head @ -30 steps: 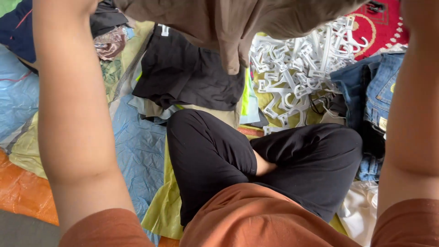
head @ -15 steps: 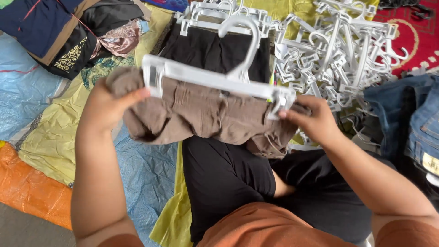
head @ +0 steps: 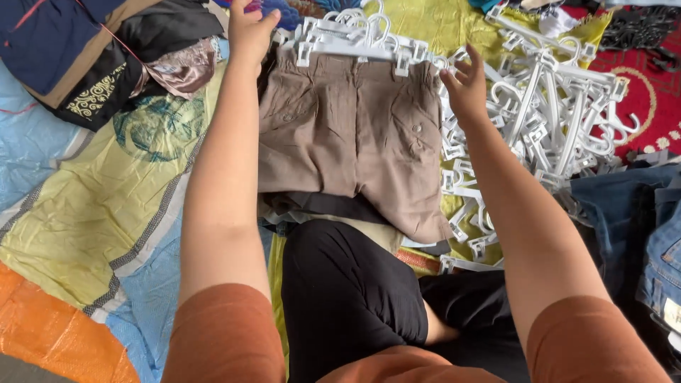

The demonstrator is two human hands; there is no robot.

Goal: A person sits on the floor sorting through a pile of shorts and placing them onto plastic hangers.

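Note:
Brown shorts lie flat in front of me, clipped at the waistband to a white plastic hanger, on top of a stack of other hung garments. My left hand hovers at the hanger's left end, fingers spread, holding nothing. My right hand is open just off the waistband's right corner, fingers apart and empty. A dark garment peeks out from under the shorts' hem. My crossed legs in black trousers are below.
A heap of white clip hangers lies to the right. Denim garments are piled at the far right. Folded dark clothes sit at top left on a yellow and blue sheet. A red patterned rug lies beyond.
The brown shorts, held bunched in both hands on their hanger, have been laid flat on the stack. Both hands have let go and now hover open at the waistband.

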